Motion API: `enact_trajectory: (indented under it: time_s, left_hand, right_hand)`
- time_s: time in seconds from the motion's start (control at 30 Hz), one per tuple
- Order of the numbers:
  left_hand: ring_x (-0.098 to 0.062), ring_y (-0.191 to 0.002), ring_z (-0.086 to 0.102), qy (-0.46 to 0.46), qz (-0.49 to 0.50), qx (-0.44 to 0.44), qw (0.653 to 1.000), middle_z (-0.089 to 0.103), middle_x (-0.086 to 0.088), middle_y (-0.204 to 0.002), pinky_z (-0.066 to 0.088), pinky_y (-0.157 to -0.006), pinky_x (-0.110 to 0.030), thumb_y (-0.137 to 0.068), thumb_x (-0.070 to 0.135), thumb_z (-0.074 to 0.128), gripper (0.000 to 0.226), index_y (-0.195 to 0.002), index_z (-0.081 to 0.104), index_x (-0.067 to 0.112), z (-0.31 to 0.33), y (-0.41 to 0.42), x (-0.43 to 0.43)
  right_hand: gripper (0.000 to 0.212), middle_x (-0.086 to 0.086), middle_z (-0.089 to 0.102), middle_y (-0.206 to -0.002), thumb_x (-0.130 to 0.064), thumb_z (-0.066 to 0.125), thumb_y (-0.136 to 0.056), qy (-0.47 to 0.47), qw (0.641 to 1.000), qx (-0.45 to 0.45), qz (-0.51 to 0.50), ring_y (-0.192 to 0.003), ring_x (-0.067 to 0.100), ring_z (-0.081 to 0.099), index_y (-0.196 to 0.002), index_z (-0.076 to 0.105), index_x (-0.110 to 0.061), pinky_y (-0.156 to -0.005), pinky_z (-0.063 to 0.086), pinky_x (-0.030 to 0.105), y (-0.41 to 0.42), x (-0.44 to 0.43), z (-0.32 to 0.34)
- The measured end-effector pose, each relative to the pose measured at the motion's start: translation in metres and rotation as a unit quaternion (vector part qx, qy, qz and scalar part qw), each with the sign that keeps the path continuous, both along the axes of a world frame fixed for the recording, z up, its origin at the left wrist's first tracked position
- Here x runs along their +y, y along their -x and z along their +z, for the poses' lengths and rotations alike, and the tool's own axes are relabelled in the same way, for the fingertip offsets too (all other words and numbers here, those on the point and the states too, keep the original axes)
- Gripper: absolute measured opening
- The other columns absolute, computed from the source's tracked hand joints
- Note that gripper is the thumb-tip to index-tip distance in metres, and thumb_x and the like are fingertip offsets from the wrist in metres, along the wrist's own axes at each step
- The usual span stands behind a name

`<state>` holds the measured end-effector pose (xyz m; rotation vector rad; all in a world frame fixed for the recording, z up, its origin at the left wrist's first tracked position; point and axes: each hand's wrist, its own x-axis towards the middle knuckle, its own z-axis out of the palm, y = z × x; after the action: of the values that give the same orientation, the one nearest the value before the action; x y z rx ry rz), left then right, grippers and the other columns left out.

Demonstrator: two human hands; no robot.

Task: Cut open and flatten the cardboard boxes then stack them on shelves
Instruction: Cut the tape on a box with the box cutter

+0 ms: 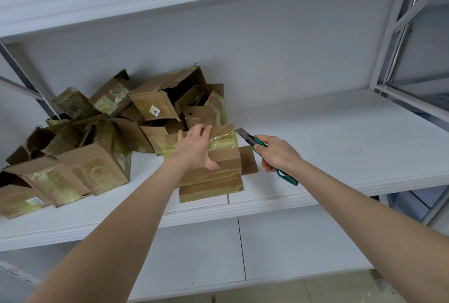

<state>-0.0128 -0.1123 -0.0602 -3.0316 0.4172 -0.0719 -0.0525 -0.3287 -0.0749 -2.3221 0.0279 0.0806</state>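
While grasped by the left hand (194,148), a yellow-taped brown box (224,157); cutter (255,142) clenched in right hand (279,154).

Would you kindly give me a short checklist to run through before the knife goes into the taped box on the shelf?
1. Taped box steadied: ok, the left hand grips its top.
2. Knife firmly held, blade out: ok, the right hand grips the handle.
3. Left fingers clear of the blade: ok, a gap shows.
4. Box resting fully on the shelf: ok.
5. Blade lined up with a tape seam: cannot tell.
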Motion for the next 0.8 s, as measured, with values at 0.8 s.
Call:
enact_trajectory:
  time_s: [0.8]
  left_hand:
    - [-0.027,-0.142,0.021,-0.02,0.004,-0.041,0.999,0.022,-0.009,-0.15,0.012,-0.118,-0.055,-0.069,0.06,0.075,0.115,-0.154,0.011,0.014,-0.005,0.012,-0.005]
  right_hand:
    - [0.034,0.002,0.062,-0.067,-0.03,0.037,-0.101,-0.001,1.0,-0.001,0.015,-0.056,0.019,0.059,-0.131,0.051,-0.037,-0.07,0.056,0.037,0.039,-0.002,-0.013]
